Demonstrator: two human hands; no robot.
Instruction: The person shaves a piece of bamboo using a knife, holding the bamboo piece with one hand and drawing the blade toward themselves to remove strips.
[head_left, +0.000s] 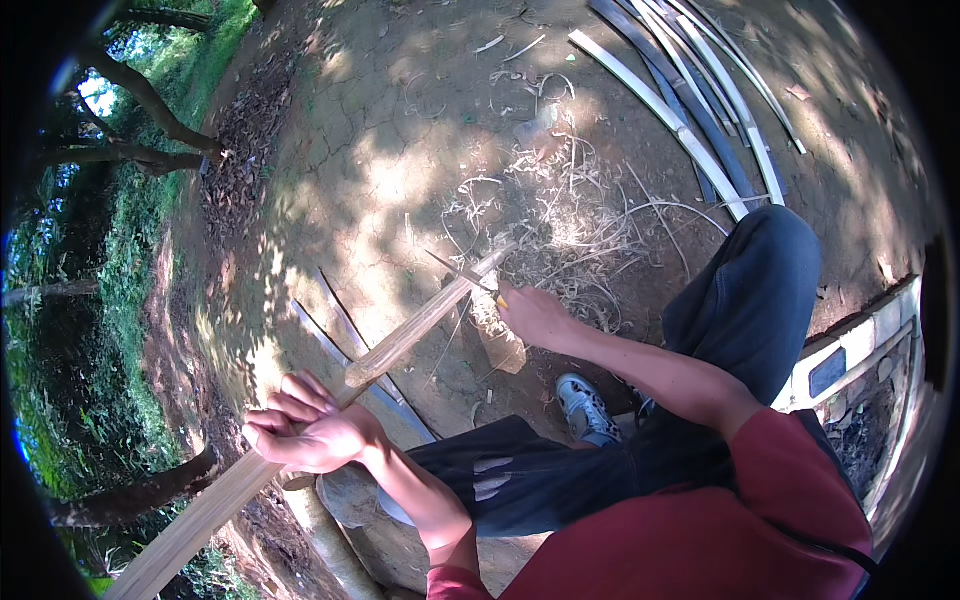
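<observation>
Pole of pale brown wood, long and roughly squared (425, 327): clenching it in the left hand (310, 428), curling fingers over its nearer stretch, and pointing its far end up and right of that grip. Grasping a slim-bladed knife with yellow handle (462, 272) firmly in the right hand (538, 318), laying the blade across the pole near that far end; not telling from here how deeply it is biting. Having a squat brown wooden block (503, 352) just left of the right grip. Placing a grey-and-black patterned shoe (585, 400) below that same grip, and bending a knee in dark blue trousers (745, 290) to its right. Showing thin flat strips, pale and dark (322, 332), just beyond the left grip. Facing a loose heap of pale curled shavings (570, 210) beyond the right grip; farther up and right, long bowed strips, whitish and dark (685, 132). Overlooking brown leaning tree trunks (150, 97) well off, beyond the left grip.
</observation>
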